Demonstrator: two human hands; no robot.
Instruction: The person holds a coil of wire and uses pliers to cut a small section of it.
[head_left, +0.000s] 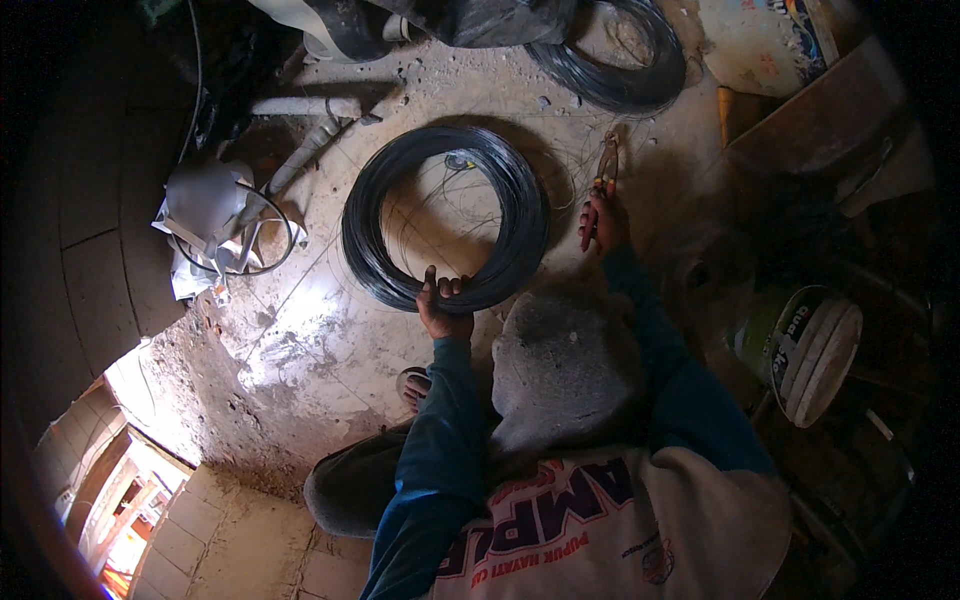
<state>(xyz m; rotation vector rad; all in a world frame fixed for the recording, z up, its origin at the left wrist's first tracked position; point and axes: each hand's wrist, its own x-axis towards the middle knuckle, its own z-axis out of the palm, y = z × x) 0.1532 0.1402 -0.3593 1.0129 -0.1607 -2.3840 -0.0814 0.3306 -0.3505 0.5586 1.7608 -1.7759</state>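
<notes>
A large coil of dark wire [370,205] is in front of me over the dusty floor. My left hand [445,305] grips its near rim, fingers over the top of the strands. Loose thin strands curl inside and around the ring. To the right of the coil, my right hand [606,222] is closed around the red handles of a pair of pliers [609,160]. The pliers point away from me, apart from the coil. Whether their jaws hold a wire is too small to tell.
A second wire coil [650,95] lies at the far right. A bucket [815,355] lies tipped on the right, near a brown board [820,110]. Left are a pipe [305,155] and white crumpled material [190,275]. Rubble [260,410] covers the floor by the left wall.
</notes>
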